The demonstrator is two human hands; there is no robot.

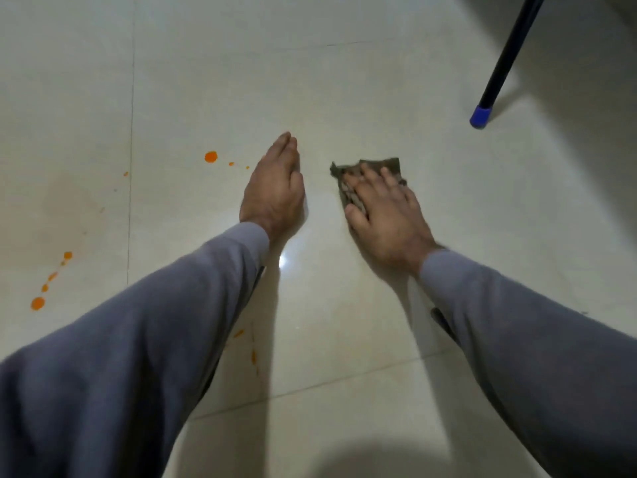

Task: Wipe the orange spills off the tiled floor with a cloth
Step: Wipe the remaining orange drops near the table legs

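Note:
My right hand lies flat with spread fingers on a crumpled grey-brown cloth, pressing it to the pale tiled floor. My left hand rests flat on the floor, fingers straight and together, holding nothing. An orange drop with two tiny specks beside it lies just left of my left hand. A trail of orange drops runs along the left tile. Orange streaks show near my left forearm.
A black pole with a blue tip slants down to the floor at the upper right. Grout lines cross the floor. A faint smeared stain marks the left tile. A shadow covers the bottom middle.

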